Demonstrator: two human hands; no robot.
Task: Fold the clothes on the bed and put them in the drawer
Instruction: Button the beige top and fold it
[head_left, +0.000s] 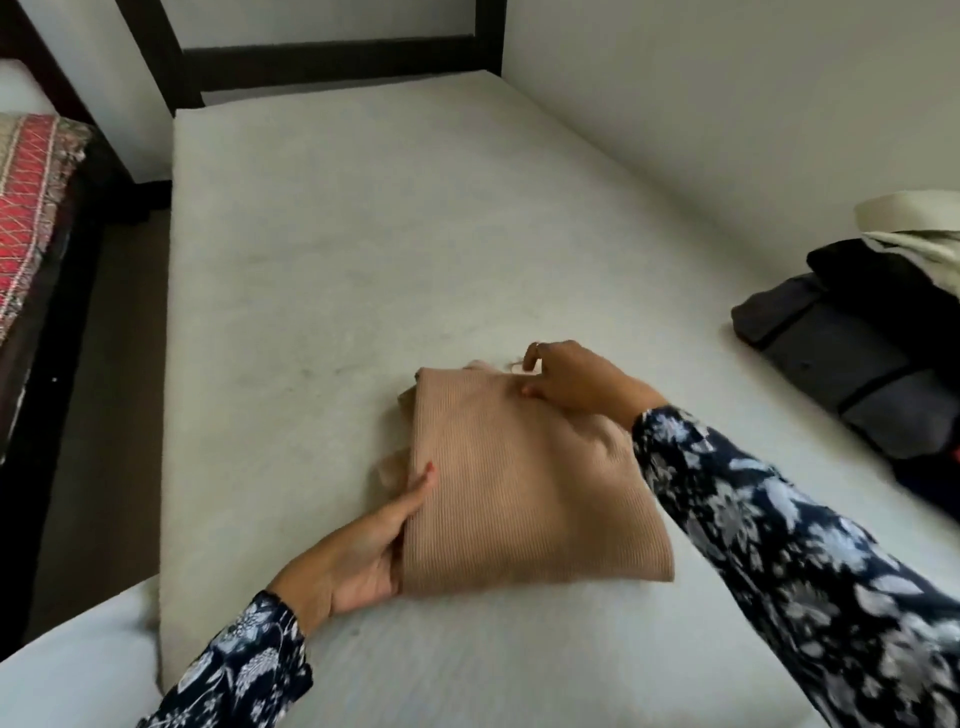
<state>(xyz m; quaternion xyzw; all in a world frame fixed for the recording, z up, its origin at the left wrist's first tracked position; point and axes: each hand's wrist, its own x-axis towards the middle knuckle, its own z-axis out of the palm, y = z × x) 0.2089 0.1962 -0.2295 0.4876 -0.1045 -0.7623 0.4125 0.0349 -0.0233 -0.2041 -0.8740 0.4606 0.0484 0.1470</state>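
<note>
Sitting at the far left, a red patterned blanket (31, 208) covers a neighbouring bed and plays no part in the work. Next comes the white mattress (337, 234) with its dark headboard (322, 57) at the far end, a broad flat surface that suits folding.

The left hand (358, 551) lies along the near left edge of the tan ribbed garment (519, 483); the thumb presses on top of the knit while the fingers appear to slip beneath, so the hand looks to be gripping that edge, likely to keep the stacked layers from sliding apart. The garment rests on the mattress near its front, already folded into a compact rectangle, with a bit of cloth poking out at its left side.

The right hand (571, 379) sits at the far right corner of the garment, fingers curled and pinching the cloth there beside a small pale tag (517, 367), probably tidying that corner or readying a lift. Both sleeves are dark with a white floral print.

Farther right, well apart from the hands, a heap of dark clothes (852, 343) with a cream piece (914, 234) on top waits by the wall. No drawer is in view.
</note>
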